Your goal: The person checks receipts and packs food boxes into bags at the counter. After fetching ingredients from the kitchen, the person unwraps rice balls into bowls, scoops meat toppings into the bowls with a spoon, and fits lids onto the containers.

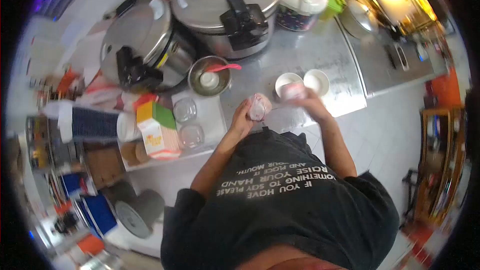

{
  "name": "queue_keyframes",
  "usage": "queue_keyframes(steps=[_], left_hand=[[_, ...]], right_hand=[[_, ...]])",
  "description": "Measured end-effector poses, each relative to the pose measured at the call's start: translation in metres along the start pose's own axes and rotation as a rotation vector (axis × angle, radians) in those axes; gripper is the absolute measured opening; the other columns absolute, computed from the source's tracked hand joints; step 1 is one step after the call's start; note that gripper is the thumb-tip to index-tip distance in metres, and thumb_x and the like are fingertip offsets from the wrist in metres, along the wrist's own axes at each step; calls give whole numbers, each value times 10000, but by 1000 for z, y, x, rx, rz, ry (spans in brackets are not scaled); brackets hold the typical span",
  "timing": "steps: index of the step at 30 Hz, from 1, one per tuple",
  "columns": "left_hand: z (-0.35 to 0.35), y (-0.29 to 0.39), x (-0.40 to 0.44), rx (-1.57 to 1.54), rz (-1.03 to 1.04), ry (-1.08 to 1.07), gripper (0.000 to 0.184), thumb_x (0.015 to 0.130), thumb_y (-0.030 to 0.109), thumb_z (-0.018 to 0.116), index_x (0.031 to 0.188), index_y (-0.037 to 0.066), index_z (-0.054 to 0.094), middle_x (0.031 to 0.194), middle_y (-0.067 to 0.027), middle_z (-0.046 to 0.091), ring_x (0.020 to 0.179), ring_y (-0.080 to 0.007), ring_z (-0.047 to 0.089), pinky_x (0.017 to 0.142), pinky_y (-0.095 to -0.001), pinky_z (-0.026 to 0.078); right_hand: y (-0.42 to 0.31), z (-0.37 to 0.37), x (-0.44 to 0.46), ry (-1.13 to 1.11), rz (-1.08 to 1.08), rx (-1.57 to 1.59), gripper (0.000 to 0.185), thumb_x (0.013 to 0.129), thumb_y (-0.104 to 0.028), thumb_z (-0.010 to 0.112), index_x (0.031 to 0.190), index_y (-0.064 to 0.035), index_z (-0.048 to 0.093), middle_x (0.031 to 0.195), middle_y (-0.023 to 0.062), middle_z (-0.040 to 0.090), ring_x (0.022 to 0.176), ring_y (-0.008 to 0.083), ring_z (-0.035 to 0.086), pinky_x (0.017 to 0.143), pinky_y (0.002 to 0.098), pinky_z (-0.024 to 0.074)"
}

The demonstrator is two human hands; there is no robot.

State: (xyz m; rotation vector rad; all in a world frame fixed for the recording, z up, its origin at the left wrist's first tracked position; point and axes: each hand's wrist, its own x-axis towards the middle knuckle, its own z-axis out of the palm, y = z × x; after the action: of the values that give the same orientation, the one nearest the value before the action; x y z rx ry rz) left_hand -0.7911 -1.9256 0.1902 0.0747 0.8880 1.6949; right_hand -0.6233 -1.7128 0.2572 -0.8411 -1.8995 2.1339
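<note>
My left hand (243,119) is wrapped round a pale pink-and-white wrapped bundle (260,106) at the counter's front edge. To the right, my right hand (311,102) holds a similar pinkish bundle (293,91), blurred by motion, over the near part of a white bowl (288,80). A second white bowl (317,82) stands beside the first, just beyond my right hand. What the bundles contain cannot be made out.
Two large pressure cookers (227,0) (142,35) stand at the back. A metal bowl (210,76) with a pink spoon, clear round containers (185,110) and a green-and-orange carton (158,129) are at the left. A pot (359,19) sits back right.
</note>
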Motion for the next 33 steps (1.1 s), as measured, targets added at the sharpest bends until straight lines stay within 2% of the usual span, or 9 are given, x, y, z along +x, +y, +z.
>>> queue_keyframes(steps=[3, 5, 8, 9, 13, 15, 19, 25, 33], left_hand=[[25, -8, 13, -149, 27, 77, 443, 975, 339, 517, 1342, 110, 424, 1276, -116, 528, 1145, -274, 551, 961, -428, 487], [32, -29, 30, -165, 102, -20, 425, 956, 336, 547, 1317, 130, 457, 1226, -79, 548, 1104, -224, 558, 917, -408, 500], [49, -47, 49, -290, 261, -178, 474, 875, 301, 648, 1291, 145, 486, 1188, -60, 568, 1067, -202, 563, 868, -384, 514], [57, -55, 56, -328, 314, -233, 434, 890, 290, 641, 1282, 166, 502, 1212, -45, 562, 1075, -199, 561, 872, -401, 520], [99, -68, 38, -303, 383, -15, 325, 943, 294, 592, 1241, 190, 514, 1231, -18, 546, 1146, -217, 543, 879, -436, 537], [113, -80, 43, -226, 383, 193, 380, 963, 358, 549, 1306, 226, 454, 1227, -2, 556, 1130, -186, 563, 836, -410, 558], [132, -81, 50, -216, 343, 272, 410, 965, 382, 541, 1310, 186, 439, 1229, -25, 542, 1125, -186, 551, 844, -372, 534], [116, -103, 106, 655, 695, 747, 488, 929, 397, 588, 1219, 20, 479, 1070, -115, 575, 995, -208, 549, 832, -309, 445], [141, -96, 87, 212, 521, 400, 358, 936, 275, 606, 1192, 58, 481, 1096, -77, 576, 995, -137, 545, 840, -273, 448]], right_hand=[[18, -97, 10, 380, -232, 125, 308, 824, -167, 696, 1069, 15, 658, 1019, 82, 679, 911, 143, 636, 790, 281, 506], [81, -193, 23, 698, -85, -360, 584, 764, -257, 787, 1203, 61, 571, 1064, 102, 641, 875, 171, 620, 792, 260, 480], [199, -317, 71, 451, -95, -518, 713, 797, -210, 761, 1297, 55, 328, 1080, 163, 626, 968, 239, 628, 817, 327, 531], [211, -316, 71, 394, -101, 16, 560, 805, -214, 749, 1216, 50, 477, 1060, 147, 650, 961, 216, 639, 811, 343, 529], [155, -289, 67, 682, 21, -1350, 620, 848, -516, 633, 1187, 3, 606, 1158, 215, 624, 1026, 427, 602, 879, 485, 477], [110, -247, 77, 737, -269, -1243, 559, 885, -430, 624, 1244, -6, 568, 1211, 214, 585, 1117, 398, 557, 935, 479, 449], [22, -117, 45, -201, -455, -444, 504, 963, -250, 548, 1376, 10, 420, 1364, 192, 469, 1247, 291, 457, 1032, 386, 373], [26, -54, 55, -333, -317, 76, 399, 996, -201, 498, 1322, 27, 461, 1272, 135, 544, 1142, 196, 521, 994, 309, 396], [22, -90, 52, -247, -240, -22, 306, 948, -221, 591, 1133, 23, 597, 980, 72, 644, 887, 139, 593, 788, 284, 488]])
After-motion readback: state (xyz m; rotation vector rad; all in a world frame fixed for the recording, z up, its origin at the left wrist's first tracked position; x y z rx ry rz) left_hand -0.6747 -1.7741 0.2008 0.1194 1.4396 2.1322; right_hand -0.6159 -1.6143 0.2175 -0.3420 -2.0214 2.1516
